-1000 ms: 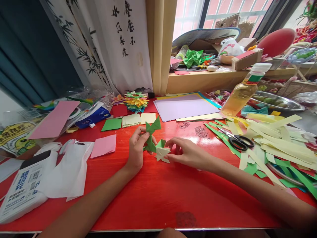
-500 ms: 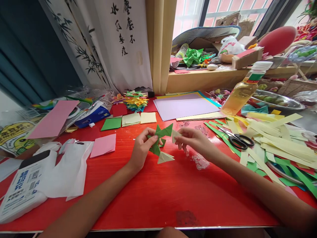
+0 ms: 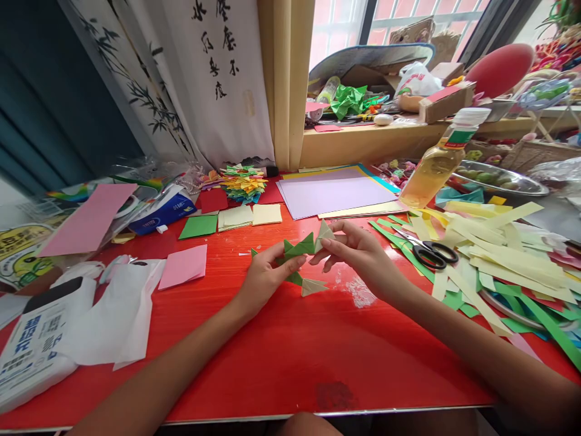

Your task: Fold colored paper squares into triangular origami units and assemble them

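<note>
My left hand (image 3: 267, 274) pinches a folded green paper piece (image 3: 299, 246), its points showing above the thumb and past the fingers. A cream folded piece (image 3: 313, 286) hangs at the lower end of the green paper. To the right, my right hand (image 3: 351, 245) grips another cream folded piece (image 3: 324, 233) between thumb and fingers, against the right tip of the green paper. Whether the two are joined there cannot be made out. Both hands are above the red table (image 3: 254, 363).
Green (image 3: 198, 226), cream (image 3: 267, 214) and pink (image 3: 184, 266) paper squares lie behind and left. Lilac sheets (image 3: 336, 192) are at the back. Black-handled scissors (image 3: 431, 253), paper strips (image 3: 503, 248) and a bottle (image 3: 438, 163) stand right. A white packet (image 3: 34, 345) lies left.
My right hand has brought its cream piece up against the green paper and turned it point upward. The green piece has tilted in my left hand, whose fingers now cover more of it.
</note>
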The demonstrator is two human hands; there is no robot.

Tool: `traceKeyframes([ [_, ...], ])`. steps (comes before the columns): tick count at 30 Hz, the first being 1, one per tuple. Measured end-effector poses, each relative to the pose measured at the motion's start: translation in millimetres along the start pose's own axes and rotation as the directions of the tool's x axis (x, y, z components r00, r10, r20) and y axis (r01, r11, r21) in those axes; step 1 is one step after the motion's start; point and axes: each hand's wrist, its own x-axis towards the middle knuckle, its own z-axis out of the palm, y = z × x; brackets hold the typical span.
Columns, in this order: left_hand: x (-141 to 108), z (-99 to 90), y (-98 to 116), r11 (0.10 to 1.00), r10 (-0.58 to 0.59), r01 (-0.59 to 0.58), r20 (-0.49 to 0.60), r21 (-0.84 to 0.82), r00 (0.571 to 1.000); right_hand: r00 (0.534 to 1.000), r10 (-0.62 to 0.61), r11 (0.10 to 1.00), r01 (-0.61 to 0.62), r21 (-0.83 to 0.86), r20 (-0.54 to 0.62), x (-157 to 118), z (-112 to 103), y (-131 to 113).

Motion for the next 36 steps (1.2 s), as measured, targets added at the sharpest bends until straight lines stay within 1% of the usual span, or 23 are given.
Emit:
traceKeyframes([
  [3,-2,0.7,2,0.996,0.051,-0.049,-0.033,0.08,0.998,1.0,-0.02,1.0,0.02,0.017,-0.001,-2,3,-2],
  [6,-5,3.1,5,0.99,0.08,-0.073,-0.055,0.12,0.995,0.998,-0.04,0.998,0.042,0.043,-0.046,-3,4,-2],
  [8,-6,5.0,6,0.996,0.053,-0.047,-0.073,0.081,0.996,0.996,-0.046,0.995,0.053,0.083,-0.08,-4,4,-2],
  [11,-7,7.2,7,0.998,0.021,-0.025,-0.07,-0.054,0.997,0.995,-0.022,0.982,0.04,0.183,-0.1,-5,5,-2],
  [14,-6,8.4,9,0.986,0.047,-0.056,-0.058,-0.16,0.997,0.996,0.008,0.963,0.017,0.268,-0.094,-5,6,-2],
  [17,-6,8.8,10,0.981,0.066,-0.077,-0.065,-0.178,0.996,0.996,0.036,0.96,-0.012,0.281,-0.081,-7,9,-3],
  [19,-6,8.5,9,0.985,0.079,-0.089,-0.068,-0.15,0.995,0.998,0.033,0.969,-0.019,0.245,-0.053,-8,9,-5],
  [21,-6,7.6,7,0.991,0.097,-0.102,-0.059,-0.089,0.994,1.0,0.003,0.985,0.002,0.175,-0.031,-10,9,-7],
  [24,-5,6.0,5,0.988,0.151,-0.151,-0.055,0.018,0.987,0.997,-0.071,0.996,0.073,0.058,-0.037,-11,8,-9],
  [26,-5,5.4,4,0.981,0.186,-0.183,-0.065,0.058,0.98,0.991,-0.127,0.992,0.126,-0.022,-0.039,-11,8,-9],
  [28,-4,5.5,4,0.983,0.181,-0.179,-0.078,0.034,0.98,0.984,-0.176,0.977,0.17,-0.126,-0.037,-12,7,-10],
  [31,-4,6.4,4,0.985,0.149,-0.157,-0.11,-0.068,0.983,0.973,-0.229,0.935,0.211,-0.285,-0.032,-12,6,-11],
  [36,-5,7.0,3,0.976,0.149,-0.168,-0.142,-0.137,0.979,0.957,-0.288,0.877,0.249,-0.412,-0.034,-15,6,-13],
])
